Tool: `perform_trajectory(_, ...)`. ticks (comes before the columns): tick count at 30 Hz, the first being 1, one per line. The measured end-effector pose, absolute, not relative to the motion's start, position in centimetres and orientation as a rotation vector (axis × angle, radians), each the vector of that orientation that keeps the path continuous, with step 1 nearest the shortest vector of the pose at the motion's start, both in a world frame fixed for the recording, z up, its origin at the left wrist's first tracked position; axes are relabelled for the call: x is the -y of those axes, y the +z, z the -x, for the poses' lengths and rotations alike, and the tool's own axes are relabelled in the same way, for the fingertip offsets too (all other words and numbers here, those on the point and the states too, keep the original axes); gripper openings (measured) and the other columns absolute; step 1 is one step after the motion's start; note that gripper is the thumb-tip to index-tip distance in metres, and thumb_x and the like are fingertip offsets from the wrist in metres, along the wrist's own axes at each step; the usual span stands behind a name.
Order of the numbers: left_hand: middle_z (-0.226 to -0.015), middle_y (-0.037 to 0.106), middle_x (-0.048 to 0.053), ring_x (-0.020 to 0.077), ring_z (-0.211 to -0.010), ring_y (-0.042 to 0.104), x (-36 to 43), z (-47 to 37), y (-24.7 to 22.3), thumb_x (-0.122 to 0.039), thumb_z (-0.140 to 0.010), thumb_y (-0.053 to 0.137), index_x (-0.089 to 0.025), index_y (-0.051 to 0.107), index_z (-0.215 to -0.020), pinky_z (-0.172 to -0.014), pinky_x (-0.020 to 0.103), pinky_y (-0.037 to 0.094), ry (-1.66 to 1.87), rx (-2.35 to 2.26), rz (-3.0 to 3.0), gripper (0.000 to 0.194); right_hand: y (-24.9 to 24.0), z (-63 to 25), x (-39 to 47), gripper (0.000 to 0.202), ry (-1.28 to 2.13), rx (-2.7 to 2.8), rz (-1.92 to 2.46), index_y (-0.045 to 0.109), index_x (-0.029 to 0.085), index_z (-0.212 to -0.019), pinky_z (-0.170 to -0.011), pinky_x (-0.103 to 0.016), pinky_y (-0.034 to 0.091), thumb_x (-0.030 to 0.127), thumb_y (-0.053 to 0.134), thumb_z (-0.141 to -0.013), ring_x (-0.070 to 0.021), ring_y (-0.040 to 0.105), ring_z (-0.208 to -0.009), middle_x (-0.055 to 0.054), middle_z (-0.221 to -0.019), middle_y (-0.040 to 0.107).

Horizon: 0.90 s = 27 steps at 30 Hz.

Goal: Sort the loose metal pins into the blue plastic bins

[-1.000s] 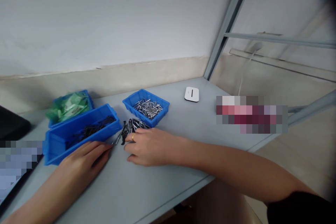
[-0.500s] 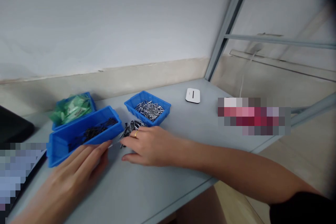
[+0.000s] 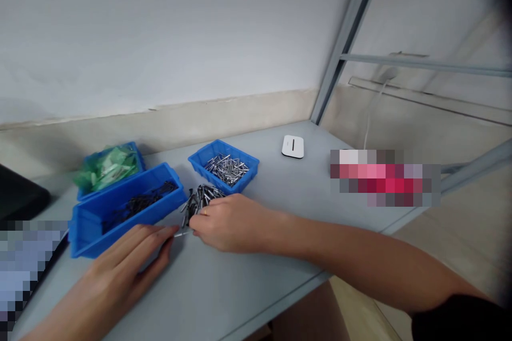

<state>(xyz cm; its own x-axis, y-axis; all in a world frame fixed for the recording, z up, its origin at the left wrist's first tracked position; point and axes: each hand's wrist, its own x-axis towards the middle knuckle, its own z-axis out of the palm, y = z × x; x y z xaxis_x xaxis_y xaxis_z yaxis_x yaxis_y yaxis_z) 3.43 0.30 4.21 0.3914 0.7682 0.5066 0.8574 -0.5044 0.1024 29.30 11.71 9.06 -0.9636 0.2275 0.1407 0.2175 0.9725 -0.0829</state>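
Note:
A thin silver metal pin [image 3: 183, 234] spans the small gap between my two hands above the tabletop. My left hand [image 3: 130, 261] has its fingertips closed on one end. At the other end are the pinched fingers of my right hand [image 3: 230, 224], which wears a ring. Behind my right hand lies a loose pile of silver and dark pins [image 3: 199, 197], partly covered by it. A long blue bin [image 3: 86, 224] beside my left hand holds small dark pieces [image 3: 148, 200]. Farther back, another blue bin [image 3: 196, 162] is filled with silver pins [image 3: 228, 169].
A third blue bin [image 3: 140, 157] with green plastic bags [image 3: 110, 168] stands at the back left. A white square device [image 3: 293, 146] sits near the back of the grey table [image 3: 280, 181]. Metal frame posts [image 3: 340, 58] rise at the right; blurred red items lie nearby.
My right hand's fingers have curled in closer together, toward the pin. My left fingertips have shifted slightly right and down. More of the pile shows now.

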Motion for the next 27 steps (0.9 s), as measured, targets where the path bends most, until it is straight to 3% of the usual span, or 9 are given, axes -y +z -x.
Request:
perform_trajectory(5,-0.109,0.079,0.002,0.0194,-0.091,0.082,-0.5,-4.5,5.0,-0.049,-0.109,0.057,-0.03,0.07,-0.128,-0.087,0.024,0.066,-0.767,1.42,2.548,0.029,9.3,-29.2,-11.5,0.02,0.096,2.951,0.299,0.065,0.016,-0.109,-0.065,-0.032,0.048,0.021,0.046,-0.112,-0.0221,0.074,-0.094,-0.007,-0.097,0.079)
perform_trajectory(14,-0.091,0.082,-0.004,0.0157,-0.075,0.081,-1.2,-5.2,6.7,-0.035,-0.108,0.059,-0.031,0.075,-0.109,-0.072,0.018,0.065,-0.831,1.322,2.68,0.016,9.4,-29.0,-11.2,0.022,0.097,2.95,0.214,0.066,0.018,-0.102,-0.059,-0.029,0.039,0.027,0.049,-0.113,-0.0184,0.073,-0.087,-0.005,-0.089,0.078)
perform_trajectory(20,-0.087,0.082,-0.004,0.0147,-0.071,0.081,-1.1,-5.5,6.7,-0.051,-0.109,0.058,-0.034,0.076,-0.103,-0.068,0.017,0.065,-0.93,1.484,2.609,0.025,9.3,-29.1,-11.4,0.022,0.069,3.026,0.25,0.066,0.017,-0.11,-0.057,-0.033,0.034,0.023,0.046,-0.113,-0.0203,0.074,-0.09,-0.006,-0.093,0.08)
perform_trajectory(27,-0.091,0.084,-0.002,0.0191,-0.073,0.082,-1.1,-4.6,6.2,-0.06,-0.104,0.061,-0.034,0.078,-0.103,-0.073,0.024,0.068,-0.917,1.646,2.529,0.031,9.4,-29.2,-11.4,0.019,0.072,2.962,0.298,0.065,0.018,-0.105,-0.056,-0.033,0.035,0.021,0.047,-0.111,-0.0203,0.074,-0.087,-0.005,-0.091,0.078)
